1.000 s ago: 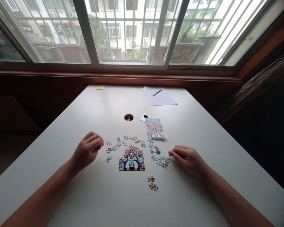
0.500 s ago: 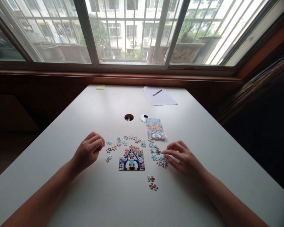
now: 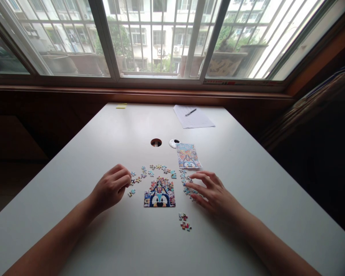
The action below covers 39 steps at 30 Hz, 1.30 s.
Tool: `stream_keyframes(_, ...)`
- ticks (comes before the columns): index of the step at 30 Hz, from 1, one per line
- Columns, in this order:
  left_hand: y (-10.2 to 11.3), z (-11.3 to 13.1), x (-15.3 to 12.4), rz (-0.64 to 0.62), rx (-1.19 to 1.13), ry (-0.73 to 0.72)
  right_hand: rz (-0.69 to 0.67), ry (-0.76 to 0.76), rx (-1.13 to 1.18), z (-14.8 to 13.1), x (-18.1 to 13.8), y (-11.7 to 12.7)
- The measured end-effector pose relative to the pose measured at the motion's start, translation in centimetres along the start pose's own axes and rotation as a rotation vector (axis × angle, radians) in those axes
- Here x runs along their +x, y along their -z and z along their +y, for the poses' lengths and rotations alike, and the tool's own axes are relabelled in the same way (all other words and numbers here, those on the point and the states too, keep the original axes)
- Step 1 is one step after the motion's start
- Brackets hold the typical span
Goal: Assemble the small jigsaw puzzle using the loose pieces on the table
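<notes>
A partly joined jigsaw puzzle (image 3: 160,195) lies flat on the white table, showing a blue dog's face along its lower part. Loose puzzle pieces (image 3: 143,171) form an arc to its left and above it. My left hand (image 3: 112,184) is curled at the left end of that arc; its fingertips are turned away, so anything in them is hidden. Over the cluster of puzzle pieces (image 3: 186,180) on the right is my right hand (image 3: 211,190), fingers spread and partly covering them. Several more pieces (image 3: 185,222) lie nearer, below the puzzle's right corner.
A picture sheet (image 3: 188,156) with the same dog lies behind the right cluster, beside a round grommet cover (image 3: 174,143) and a cable hole (image 3: 156,142). Farther back are paper sheets (image 3: 194,118) with a pen (image 3: 191,112) and a yellow sticky note (image 3: 121,105).
My right hand has moved left over the right cluster, its fingers spreading wider. My left hand has shifted slightly right, up to the left-hand pieces. The joined puzzle looks the same.
</notes>
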<state>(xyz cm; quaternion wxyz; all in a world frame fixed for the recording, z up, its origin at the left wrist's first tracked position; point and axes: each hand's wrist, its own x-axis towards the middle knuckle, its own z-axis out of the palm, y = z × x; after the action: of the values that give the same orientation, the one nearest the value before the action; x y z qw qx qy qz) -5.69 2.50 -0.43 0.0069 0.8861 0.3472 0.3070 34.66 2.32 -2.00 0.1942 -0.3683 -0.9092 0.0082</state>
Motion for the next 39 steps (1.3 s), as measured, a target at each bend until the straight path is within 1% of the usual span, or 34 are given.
stream_keyframes(4, -0.1, 0.1, -0.1, -0.028, -0.005, -0.017, -0.03, 0.002, -0.002, -0.2, 0.1, 0.1)
stream_keyframes(10, -0.1, 0.0, -0.1, -0.046, -0.01, -0.022, -0.03, 0.015, 0.0, -0.2, 0.1, 0.1)
stream_keyframes(19, -0.1, -0.1, -0.1, -0.055, -0.01, -0.019, 0.029, 0.039, 0.008, 0.8, -0.3, 0.0)
stream_keyframes(28, 0.0, -0.1, 0.0, -0.045, -0.008, -0.033, -0.019, 0.038, 0.004, -0.2, 0.0, 0.2)
stream_keyframes(39, -0.1, -0.1, -0.1, -0.066, -0.012, -0.021, -0.058, 0.051, 0.001, -0.2, -0.1, 0.2)
